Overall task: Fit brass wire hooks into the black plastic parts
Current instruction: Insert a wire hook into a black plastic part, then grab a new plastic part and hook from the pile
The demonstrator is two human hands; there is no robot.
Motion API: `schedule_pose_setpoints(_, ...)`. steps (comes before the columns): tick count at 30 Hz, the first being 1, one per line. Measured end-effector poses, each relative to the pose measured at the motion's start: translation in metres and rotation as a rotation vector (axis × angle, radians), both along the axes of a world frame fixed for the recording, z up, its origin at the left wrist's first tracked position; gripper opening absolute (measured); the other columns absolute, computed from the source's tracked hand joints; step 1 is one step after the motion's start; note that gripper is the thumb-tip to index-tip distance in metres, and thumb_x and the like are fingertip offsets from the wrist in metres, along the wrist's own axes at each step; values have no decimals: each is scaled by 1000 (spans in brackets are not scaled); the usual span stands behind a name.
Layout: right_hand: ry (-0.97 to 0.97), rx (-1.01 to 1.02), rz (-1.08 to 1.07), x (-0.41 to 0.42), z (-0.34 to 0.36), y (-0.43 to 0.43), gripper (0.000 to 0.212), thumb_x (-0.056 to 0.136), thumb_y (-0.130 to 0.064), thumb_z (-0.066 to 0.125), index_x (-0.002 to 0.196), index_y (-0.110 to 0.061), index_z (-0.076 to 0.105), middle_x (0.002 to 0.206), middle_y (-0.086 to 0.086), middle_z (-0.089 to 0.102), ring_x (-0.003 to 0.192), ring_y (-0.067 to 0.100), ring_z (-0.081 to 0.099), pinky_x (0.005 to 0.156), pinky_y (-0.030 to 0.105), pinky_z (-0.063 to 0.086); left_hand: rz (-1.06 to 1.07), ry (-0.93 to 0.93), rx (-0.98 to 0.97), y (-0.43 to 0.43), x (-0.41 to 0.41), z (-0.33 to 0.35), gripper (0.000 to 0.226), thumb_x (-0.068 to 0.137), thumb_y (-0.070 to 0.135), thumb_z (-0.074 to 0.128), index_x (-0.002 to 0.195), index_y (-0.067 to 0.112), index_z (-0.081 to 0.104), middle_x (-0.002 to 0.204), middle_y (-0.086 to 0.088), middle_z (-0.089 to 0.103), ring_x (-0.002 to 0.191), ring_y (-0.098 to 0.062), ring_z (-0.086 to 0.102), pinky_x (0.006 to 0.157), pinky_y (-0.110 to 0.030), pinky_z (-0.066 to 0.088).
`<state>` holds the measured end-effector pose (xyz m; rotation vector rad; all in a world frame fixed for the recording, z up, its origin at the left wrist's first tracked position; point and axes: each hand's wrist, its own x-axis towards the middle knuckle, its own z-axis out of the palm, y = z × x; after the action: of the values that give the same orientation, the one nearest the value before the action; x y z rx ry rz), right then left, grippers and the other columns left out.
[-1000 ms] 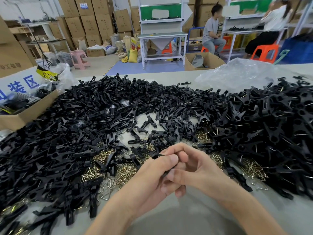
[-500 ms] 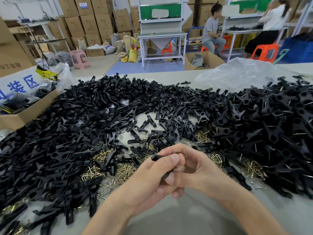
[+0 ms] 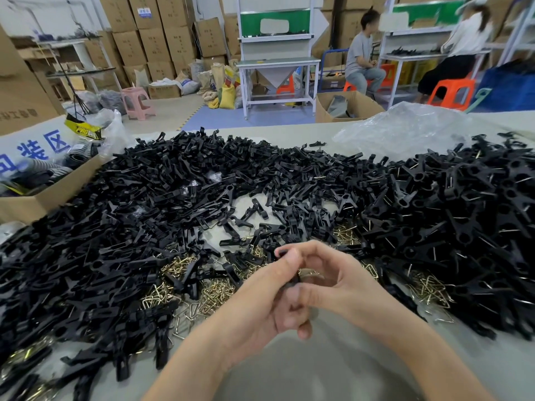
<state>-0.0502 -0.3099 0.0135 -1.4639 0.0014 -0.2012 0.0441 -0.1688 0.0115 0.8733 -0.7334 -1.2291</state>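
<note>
While half a second ago the right hand's fingers lay folded tight over the left, the right hand (image 3: 347, 287) now has them lifted and loosely curled, so a gap shows between the hands. A glint of brass wire (image 3: 311, 274) sits in that gap; whether it is held cannot be told. The left hand (image 3: 260, 302) still pinches the black plastic part (image 3: 282, 252) under its thumb, and the right thumb presses its lower end. Both hands hover above the tabletop (image 3: 318, 371), with the heap of black parts (image 3: 144, 212) and loose brass hooks (image 3: 214, 293) unmoved.
</note>
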Motion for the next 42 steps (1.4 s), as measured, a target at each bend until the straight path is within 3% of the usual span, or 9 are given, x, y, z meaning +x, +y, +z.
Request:
schedule_pose_setpoints(4,-35,3,-302,1,-1,-9,32,75,-32,86,102,-24,72,110,5,75,100,17,72,80,22,56,108,59,59,-2,5,-2,67,85,66,58,127,14,61,70,0,44,55,-12,46,57,-29,49)
schedule_pose_setpoints(6,-15,105,-467,2,10,-14,27,69,-41,83,92,-33,73,97,-6,76,88,11,71,74,22,57,268,21,72,-1,9,-8,47,80,53,73,102,13,64,64,1,44,51,-12,43,52,-27,47)
schedule_pose_setpoints(9,-137,466,-626,3,46,-51,40,70,-37,80,102,-19,67,84,-1,72,71,10,68,66,24,59,412,-64,84,-1,12,-19,34,80,26,81,65,19,51,56,-1,39,46,-14,37,52,-24,47)
schedule_pose_setpoints(13,-264,890,-666,-4,106,-95,69,73,-42,74,122,-1,50,116,18,64,96,17,75,52,17,55,480,-189,140,5,12,-30,49,87,11,70,53,22,38,48,-1,38,41,-16,36,50,-23,43)
schedule_pose_setpoints(20,131,319,-551,10,70,-39,30,100,-30,61,127,-16,58,113,6,74,90,19,72,79,33,60,575,-756,195,13,-24,-16,57,93,59,56,53,23,36,47,-1,37,45,-16,37,47,-26,35)
schedule_pose_setpoints(26,145,-549,-458,24,18,30,36,103,-24,56,138,-23,55,114,-5,68,108,12,64,89,13,48,869,-1119,314,52,2,-14,45,95,64,43,64,31,35,53,13,42,50,-7,35,50,-24,28)
schedule_pose_setpoints(30,241,-1150,-335,40,-8,56,61,103,-56,40,158,-34,27,163,0,29,152,21,21,126,44,13,1053,-1579,544,93,54,-7,8,98,36,56,101,29,56,94,11,58,90,-15,58,79,-33,45)
schedule_pose_setpoints(32,370,-1268,-307,48,-20,61,71,99,-68,27,160,-36,13,170,2,4,156,25,-1,125,49,-6,1074,-1713,757,111,83,-5,30,96,33,58,122,17,58,115,-4,59,108,-30,58,93,-44,44)
schedule_pose_setpoints(42,369,-1353,-445,56,-49,57,66,100,-66,16,159,-37,13,170,-2,-3,156,22,-5,120,42,-6,549,-1190,1428,114,169,24,128,61,101,37,160,31,-1,167,-16,-6,149,-50,5,118,-64,15)
